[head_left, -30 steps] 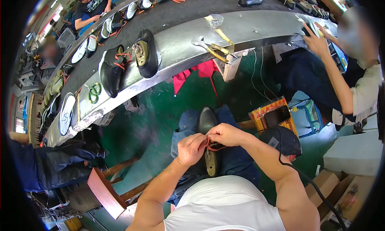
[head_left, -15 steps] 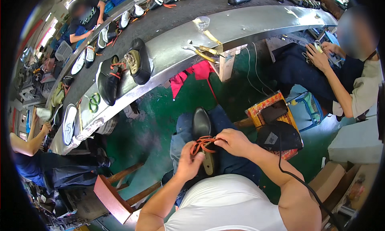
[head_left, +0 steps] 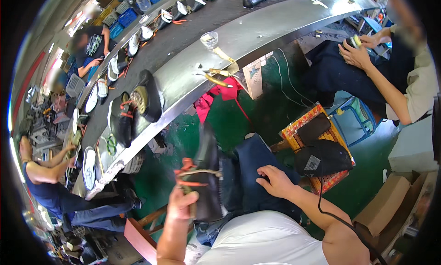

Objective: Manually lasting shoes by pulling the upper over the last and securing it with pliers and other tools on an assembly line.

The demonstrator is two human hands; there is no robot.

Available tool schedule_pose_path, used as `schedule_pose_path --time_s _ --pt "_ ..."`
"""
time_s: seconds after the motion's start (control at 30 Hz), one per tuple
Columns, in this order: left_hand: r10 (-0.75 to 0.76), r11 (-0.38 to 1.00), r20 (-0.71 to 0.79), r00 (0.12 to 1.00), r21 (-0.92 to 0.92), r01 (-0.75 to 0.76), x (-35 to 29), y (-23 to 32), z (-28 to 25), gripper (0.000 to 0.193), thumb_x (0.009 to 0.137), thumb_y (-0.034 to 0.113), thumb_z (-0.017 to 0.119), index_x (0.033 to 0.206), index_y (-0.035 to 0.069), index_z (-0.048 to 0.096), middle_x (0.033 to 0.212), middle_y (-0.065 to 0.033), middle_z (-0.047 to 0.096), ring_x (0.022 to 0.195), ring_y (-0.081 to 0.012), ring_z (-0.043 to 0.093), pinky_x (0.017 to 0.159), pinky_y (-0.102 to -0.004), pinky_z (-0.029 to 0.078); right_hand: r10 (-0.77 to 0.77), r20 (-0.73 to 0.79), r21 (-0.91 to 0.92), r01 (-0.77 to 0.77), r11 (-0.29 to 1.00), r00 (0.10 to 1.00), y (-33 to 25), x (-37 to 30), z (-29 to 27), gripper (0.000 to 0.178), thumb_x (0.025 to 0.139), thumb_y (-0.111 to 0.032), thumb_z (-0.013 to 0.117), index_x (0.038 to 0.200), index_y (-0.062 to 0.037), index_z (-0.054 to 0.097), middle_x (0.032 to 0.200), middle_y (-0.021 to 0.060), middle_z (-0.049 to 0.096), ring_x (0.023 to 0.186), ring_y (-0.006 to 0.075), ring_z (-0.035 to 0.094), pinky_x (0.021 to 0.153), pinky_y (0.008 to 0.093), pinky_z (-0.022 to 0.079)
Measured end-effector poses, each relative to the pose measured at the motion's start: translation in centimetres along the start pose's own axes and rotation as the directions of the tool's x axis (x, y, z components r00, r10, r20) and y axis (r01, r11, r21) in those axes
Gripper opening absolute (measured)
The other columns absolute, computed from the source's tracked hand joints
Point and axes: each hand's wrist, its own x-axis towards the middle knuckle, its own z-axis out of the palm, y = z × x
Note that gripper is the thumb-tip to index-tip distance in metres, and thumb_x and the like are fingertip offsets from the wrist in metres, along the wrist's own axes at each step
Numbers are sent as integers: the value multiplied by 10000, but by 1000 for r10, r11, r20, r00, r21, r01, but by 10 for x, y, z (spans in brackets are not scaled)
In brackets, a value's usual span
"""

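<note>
A black shoe [head_left: 207,184] with orange laces [head_left: 187,166] stands tilted at my left thigh, smeared by motion. My left hand [head_left: 181,203] grips it by the laced, open side, thumb toward me. A pale cord or strip crosses the shoe beside the laces. My right hand [head_left: 276,181] hovers over my right thigh, away from the shoe, its fingers loosely bent with a gap to the thumb and nothing seen between them. On the bench ahead, a black shoe with orange laces [head_left: 121,120] stands beside another dark shoe [head_left: 148,97].
Green-handled scissors [head_left: 111,144], pincers [head_left: 215,76] and a clear cup [head_left: 210,39] lie along the metal-edged bench [head_left: 183,91]. More shoes line its far side. At my right are a stool [head_left: 337,127] with a black bag [head_left: 321,159], a cable and a seated co-worker [head_left: 390,76].
The shoe has left my lap's middle, moving left and turning in my left hand. My right hand has let go of the laces and drawn to the right. The view has shifted slightly.
</note>
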Motion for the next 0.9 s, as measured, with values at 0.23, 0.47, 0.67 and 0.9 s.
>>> schedule_pose_path --time_s 0.23,0.47,0.67,0.9 --pt "223 850 129 966 460 -257 237 220 61 353 810 118 749 1101 71 554 933 8 604 834 -114 610 725 -298 532 -27 -16 -211 23 977 1000 24 45 -7 541 776 -326 763 1195 -42 572 1314 131 517 1234 369 453 991 495 365" --pt "56 631 320 946 723 -282 594 272 156 400 844 29 699 1215 16 550 1040 -86 664 885 -190 675 819 -335 559 168 -55 -89 -172 981 984 18 94 -23 437 802 -365 724 1101 -58 640 1263 86 544 1170 331 487 956 463 366" --pt "5 708 178 984 694 -129 715 239 154 442 829 245 749 1209 82 591 1028 -6 636 984 -136 577 874 -301 459 346 -101 19 -346 938 933 14 127 -29 439 767 -375 753 1066 -66 667 1234 77 561 1136 325 514 931 469 384" --pt "678 589 -571 464 799 121 812 325 -2 824 832 459 648 1395 -94 413 1397 -256 508 1262 -335 541 1033 -375 435 386 -46 -6 -386 922 921 12 161 -40 430 748 -381 760 1020 -58 675 1190 119 578 1112 363 531 940 494 388"
